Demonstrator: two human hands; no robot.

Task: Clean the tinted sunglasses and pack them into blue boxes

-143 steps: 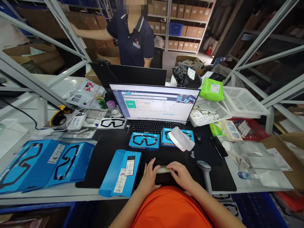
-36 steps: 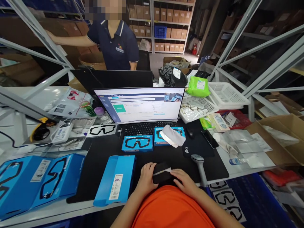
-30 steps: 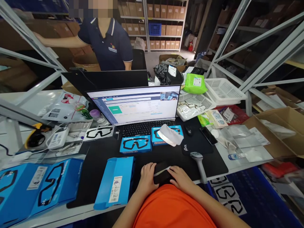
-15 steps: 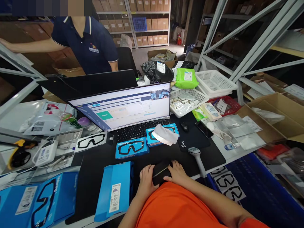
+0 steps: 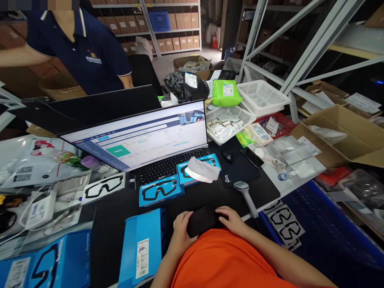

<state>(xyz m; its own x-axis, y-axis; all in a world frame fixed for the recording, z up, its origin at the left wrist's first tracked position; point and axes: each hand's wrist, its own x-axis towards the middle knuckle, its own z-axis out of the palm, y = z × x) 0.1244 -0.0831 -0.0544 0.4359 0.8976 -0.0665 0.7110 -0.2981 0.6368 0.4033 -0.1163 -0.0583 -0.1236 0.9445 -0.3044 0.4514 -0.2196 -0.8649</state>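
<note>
A black glasses case lies close against the orange shirt at the table's front edge. My left hand grips its left end, fingers over the top and thumb low at the near side. On the case's right end rests my right hand, fingers bent around the corner. Left of the hands is a blue box with a white label, lying flat. Beyond the case sit two blue goggle boxes, a left one and a right one, with a white cloth pouch on the right one.
A laptop stands behind the boxes. To the right are a barcode scanner, a mouse and a phone. More blue boxes occupy the left front. White baskets stand at the back; a person in a navy shirt is behind the laptop.
The camera view has swung right, so the scene sits further left. The light line seen on the case is gone from sight; its plain black face now shows. Both hands stay on it.
</note>
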